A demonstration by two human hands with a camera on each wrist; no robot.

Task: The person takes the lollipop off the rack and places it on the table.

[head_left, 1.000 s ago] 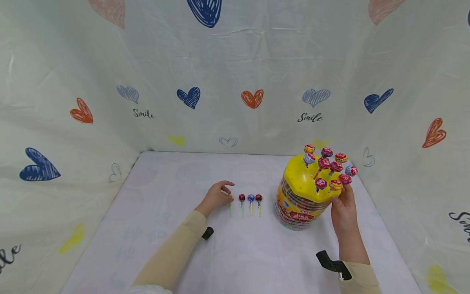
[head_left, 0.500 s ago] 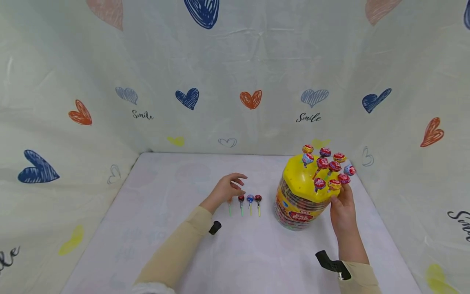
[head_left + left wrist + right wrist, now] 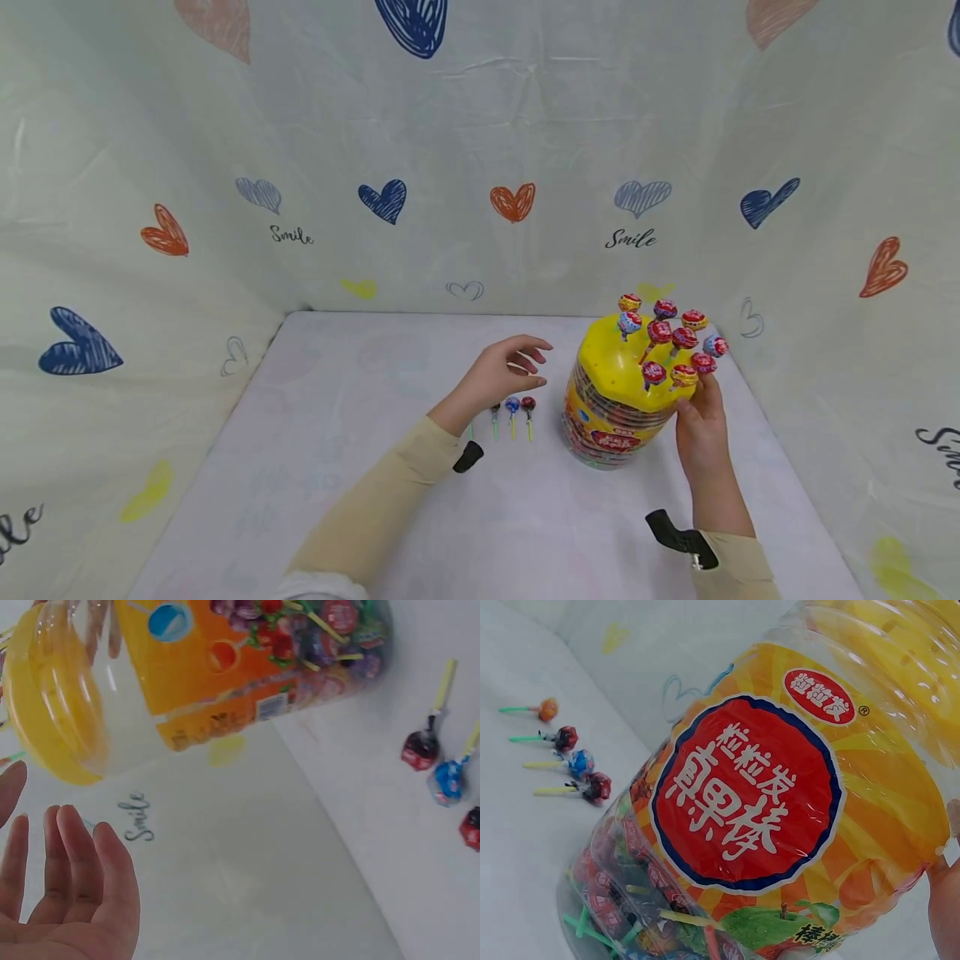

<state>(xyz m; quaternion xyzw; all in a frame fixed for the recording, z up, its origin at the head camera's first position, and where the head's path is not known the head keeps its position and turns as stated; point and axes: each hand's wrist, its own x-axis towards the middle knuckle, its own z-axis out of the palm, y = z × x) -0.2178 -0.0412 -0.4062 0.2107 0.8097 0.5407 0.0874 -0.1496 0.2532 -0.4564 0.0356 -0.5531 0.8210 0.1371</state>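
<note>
A large clear jar (image 3: 617, 421) of wrapped lollipops, with an orange label, stands at the right of the table. Lollipops (image 3: 659, 332) stick up out of its yellow lid (image 3: 602, 358). My right hand (image 3: 703, 429) grips the jar's right side near the lid, thumb in front. My left hand (image 3: 501, 375) is in the air left of the jar, fingers spread and holding nothing. Its fingers (image 3: 73, 855) point at the yellow lid in the left wrist view. Below that hand, several lollipops lie in a row; the orange one (image 3: 548, 710) ends the row.
A white cloth covers the table (image 3: 300, 500). Pale curtains (image 3: 450, 108) printed with hearts and "Smile" hang behind it and at both sides. A black camera mount sits on each wrist, the right one (image 3: 678, 537) low in front of the jar.
My left hand has left the orange lollipop at the row's left end and moved right and up over the row toward the jar. The right hand and jar have stayed in place.
</note>
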